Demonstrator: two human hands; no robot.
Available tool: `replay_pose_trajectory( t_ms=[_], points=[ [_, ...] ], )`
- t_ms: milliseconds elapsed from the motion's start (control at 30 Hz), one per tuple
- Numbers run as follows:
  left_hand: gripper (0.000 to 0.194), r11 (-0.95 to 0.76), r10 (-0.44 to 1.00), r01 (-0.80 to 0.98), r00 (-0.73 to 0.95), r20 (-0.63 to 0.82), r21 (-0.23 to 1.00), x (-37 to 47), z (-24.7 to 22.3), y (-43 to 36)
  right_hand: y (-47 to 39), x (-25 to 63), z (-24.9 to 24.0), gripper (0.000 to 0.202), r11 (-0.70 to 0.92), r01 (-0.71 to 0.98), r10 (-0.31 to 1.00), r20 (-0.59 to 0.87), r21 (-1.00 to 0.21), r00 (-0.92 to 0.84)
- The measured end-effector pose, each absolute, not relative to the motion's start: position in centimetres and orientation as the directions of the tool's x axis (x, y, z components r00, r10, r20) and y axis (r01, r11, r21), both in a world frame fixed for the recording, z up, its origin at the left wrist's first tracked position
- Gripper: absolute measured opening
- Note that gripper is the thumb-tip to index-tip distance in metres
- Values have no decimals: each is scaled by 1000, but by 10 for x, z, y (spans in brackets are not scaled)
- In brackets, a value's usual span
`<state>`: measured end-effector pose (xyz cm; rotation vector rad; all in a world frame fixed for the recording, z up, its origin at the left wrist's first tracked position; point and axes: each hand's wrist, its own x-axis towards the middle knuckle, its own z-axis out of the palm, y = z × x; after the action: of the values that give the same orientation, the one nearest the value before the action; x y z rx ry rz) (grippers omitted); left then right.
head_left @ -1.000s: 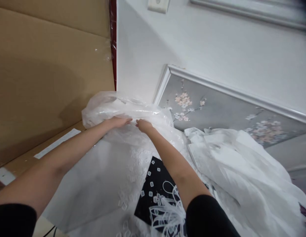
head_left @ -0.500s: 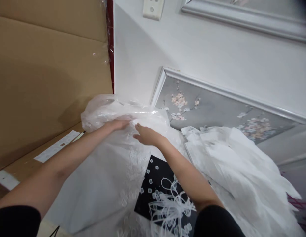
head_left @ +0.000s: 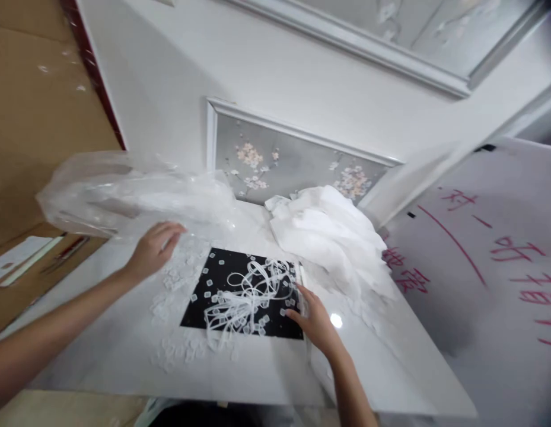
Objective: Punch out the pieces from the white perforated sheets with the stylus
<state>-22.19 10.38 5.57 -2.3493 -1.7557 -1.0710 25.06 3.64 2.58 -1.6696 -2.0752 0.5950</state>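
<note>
My left hand hovers just in front of a crumpled clear plastic bag, its fingers stretched out and holding nothing. Below it lie many small clear square plastic pieces scattered on the white table. At the right edge of a black mat is my right hand, thumb and fingers apart. Whether it touches the mat I cannot tell. A loose tangle of thin white elastic cords rests on the mat among more of the square pieces.
White fabric-like sheets are heaped at the back right. A framed flower picture leans on the wall behind. Cardboard stands at the left, and a whiteboard with red writing on the right.
The view has swung right and back. My left hand has come out from the plastic bag, which now lies lower and spread out. My right hand has moved from the bag to the mat's right edge.
</note>
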Motion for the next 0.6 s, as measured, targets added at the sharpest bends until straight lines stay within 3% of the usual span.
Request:
replay_pose_trajectory(
  t_ms=[67, 133, 233, 267, 433, 500, 600],
  points=[
    [45, -504, 846, 787, 366, 388, 356, -169, 39, 64, 31, 249, 17, 55, 244, 795, 968, 89, -555, -235],
    [69, -575, 818, 752, 537, 204, 323, -122, 27, 41, 30, 244, 12, 36, 274, 789, 962, 143, -550, -234],
    [91, -641, 759, 716, 645, 90, 275, -77, 17, 43, 32, 241, 9, 16, 283, 778, 959, 177, -561, -221],
    [87, -658, 743, 703, 664, 83, 271, -69, 14, 49, 31, 243, 9, 17, 288, 772, 957, 188, -566, -219],
    [24, -706, 684, 589, 712, 158, 393, -53, 15, 79, 19, 245, 21, 21, 327, 766, 930, 331, -553, -158],
    [22, -711, 676, 553, 707, 206, 433, -45, 26, 87, 16, 230, 29, 36, 325, 759, 929, 341, -564, -144],
    [27, -741, 645, 495, 712, 277, 454, -22, 58, 101, 26, 195, 43, 76, 295, 710, 955, 227, -640, -193]
  ],
)
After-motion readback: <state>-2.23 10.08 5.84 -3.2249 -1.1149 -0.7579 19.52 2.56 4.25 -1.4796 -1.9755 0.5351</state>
